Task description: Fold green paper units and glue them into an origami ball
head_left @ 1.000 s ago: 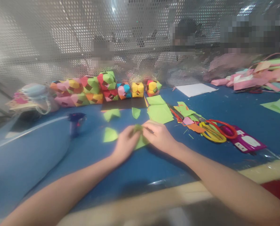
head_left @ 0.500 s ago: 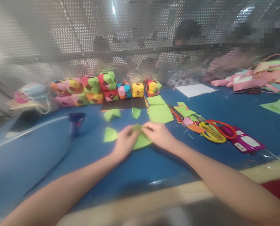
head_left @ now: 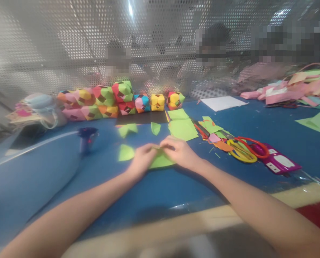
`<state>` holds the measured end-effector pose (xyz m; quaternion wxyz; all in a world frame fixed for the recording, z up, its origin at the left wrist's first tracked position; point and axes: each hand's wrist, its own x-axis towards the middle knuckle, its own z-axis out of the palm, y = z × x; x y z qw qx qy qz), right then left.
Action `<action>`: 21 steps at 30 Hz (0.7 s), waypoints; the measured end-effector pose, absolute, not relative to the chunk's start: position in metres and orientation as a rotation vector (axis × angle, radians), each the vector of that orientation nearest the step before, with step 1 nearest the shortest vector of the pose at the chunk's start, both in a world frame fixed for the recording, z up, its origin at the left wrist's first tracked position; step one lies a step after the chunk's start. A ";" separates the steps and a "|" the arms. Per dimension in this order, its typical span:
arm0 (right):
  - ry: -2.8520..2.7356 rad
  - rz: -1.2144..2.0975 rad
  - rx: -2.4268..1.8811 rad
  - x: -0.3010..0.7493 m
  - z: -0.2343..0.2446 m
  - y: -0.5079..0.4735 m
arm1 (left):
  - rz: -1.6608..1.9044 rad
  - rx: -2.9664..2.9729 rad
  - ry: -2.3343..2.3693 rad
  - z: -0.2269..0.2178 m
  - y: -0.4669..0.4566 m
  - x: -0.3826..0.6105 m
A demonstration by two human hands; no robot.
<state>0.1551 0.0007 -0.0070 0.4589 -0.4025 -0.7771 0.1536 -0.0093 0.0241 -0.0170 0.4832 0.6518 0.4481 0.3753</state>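
Between my two hands a light green sheet of paper [head_left: 162,160] lies on the blue tabletop, its far edge partly covered by my fingers. My left hand [head_left: 143,157] pinches the paper on its left side, fingers closed. On the other side my right hand [head_left: 177,150] grips the far edge with thumb and forefinger. Folded green pieces [head_left: 126,153] rest just left of my left hand, and another folded piece [head_left: 156,128] sits beyond my hands. A stack of green paper squares [head_left: 183,129] lies past my right hand.
Yellow-handled scissors [head_left: 242,151] and red-handled scissors [head_left: 256,147] lie on the right among paper scraps [head_left: 213,126], beside a purple packet [head_left: 282,160]. A blue glue gun [head_left: 87,138] stands at left with its cord. Colourful folded paper balls [head_left: 103,96] line the perforated metal screen [head_left: 160,32].
The paper's raised far corner has come down between my fingers, and its visible part is now a lower, wider shape. Both hands stay almost in place.
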 end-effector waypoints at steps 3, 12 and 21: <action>-1.951 0.344 -0.937 0.157 -0.008 0.002 | 0.918 1.537 1.035 -0.018 0.026 -0.011; -1.993 0.242 -0.894 0.160 -0.008 0.004 | 0.910 1.511 0.947 -0.015 0.025 -0.013; -2.047 0.310 -0.995 0.158 -0.005 0.000 | 0.982 1.605 1.030 -0.023 0.028 -0.009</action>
